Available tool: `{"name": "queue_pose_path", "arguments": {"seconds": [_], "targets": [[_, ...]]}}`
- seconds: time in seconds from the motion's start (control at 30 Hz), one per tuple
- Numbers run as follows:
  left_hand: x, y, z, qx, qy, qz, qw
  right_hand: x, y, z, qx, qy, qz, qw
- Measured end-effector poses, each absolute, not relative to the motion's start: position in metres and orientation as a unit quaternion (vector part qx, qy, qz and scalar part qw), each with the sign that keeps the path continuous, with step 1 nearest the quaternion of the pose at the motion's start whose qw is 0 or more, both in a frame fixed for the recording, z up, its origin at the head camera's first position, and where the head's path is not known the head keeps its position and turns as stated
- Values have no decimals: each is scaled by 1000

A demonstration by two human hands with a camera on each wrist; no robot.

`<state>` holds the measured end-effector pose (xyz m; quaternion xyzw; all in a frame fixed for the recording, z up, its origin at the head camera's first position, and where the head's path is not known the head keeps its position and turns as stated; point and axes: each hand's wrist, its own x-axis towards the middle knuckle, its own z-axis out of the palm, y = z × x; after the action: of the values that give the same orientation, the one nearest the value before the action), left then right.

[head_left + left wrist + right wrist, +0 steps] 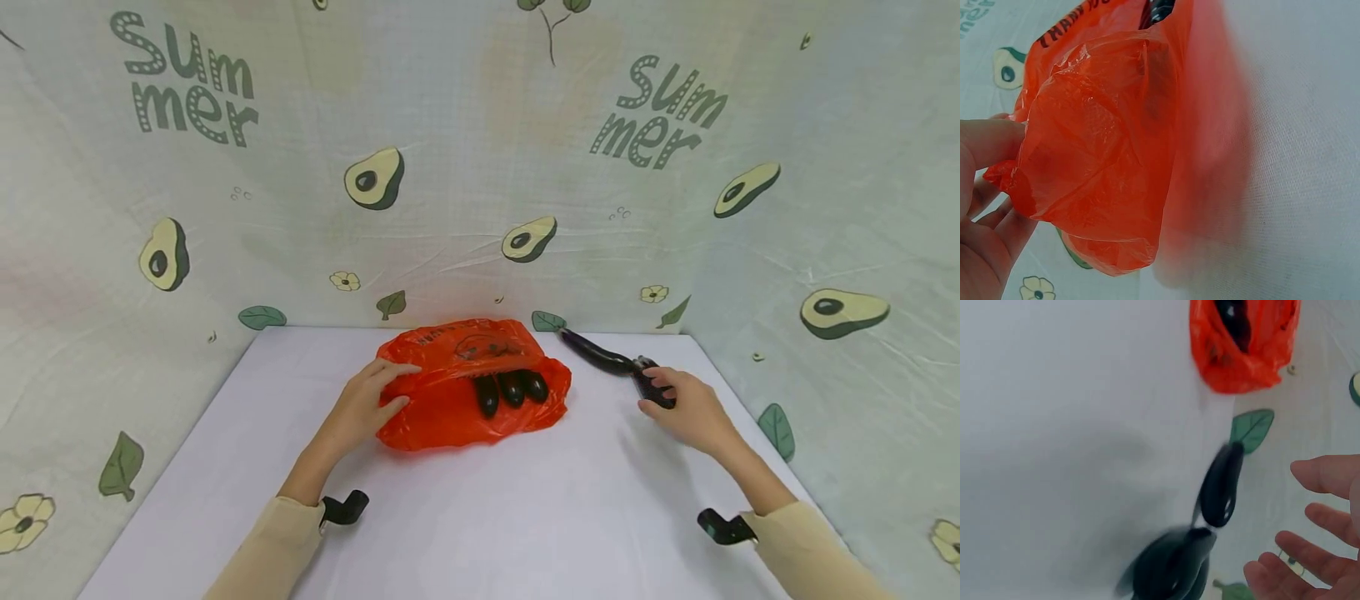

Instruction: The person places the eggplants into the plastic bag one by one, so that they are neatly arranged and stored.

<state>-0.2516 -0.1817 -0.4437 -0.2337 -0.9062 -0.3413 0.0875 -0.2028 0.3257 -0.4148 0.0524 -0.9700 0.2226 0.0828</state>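
A red plastic bag [442, 412] lies on its side on the white table, its mouth toward me and to the right. Three dark eggplants [512, 388] show inside the opening. At the bag's left end, my left hand [358, 407] pinches the plastic between thumb and fingers; in the left wrist view the film [1097, 144] bunches there. My right hand [692, 412] hovers over an eggplant [651, 388] on the right, fingers spread. In the right wrist view that eggplant [1169, 565] is apart from the fingers. A longer eggplant [596, 351] lies end to end with it.
A pale cloth [450, 108] printed with avocados, leaves and lettering hangs behind the table [487, 517] and along both sides. Black devices sit on the left wrist [345, 507] and the right wrist [725, 527].
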Motion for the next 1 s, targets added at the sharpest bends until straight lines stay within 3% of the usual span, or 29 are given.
{"name": "queue_pose_path", "arguments": {"seconds": [0.3,1.0], "targets": [[-252,-181,-445,-231,-910,-334,88,-195,387,-439,41,-980,180,72],[-251,-181,-442,-223,-910,-342,78,-197,394,-469,25,-980,177,81]]}}
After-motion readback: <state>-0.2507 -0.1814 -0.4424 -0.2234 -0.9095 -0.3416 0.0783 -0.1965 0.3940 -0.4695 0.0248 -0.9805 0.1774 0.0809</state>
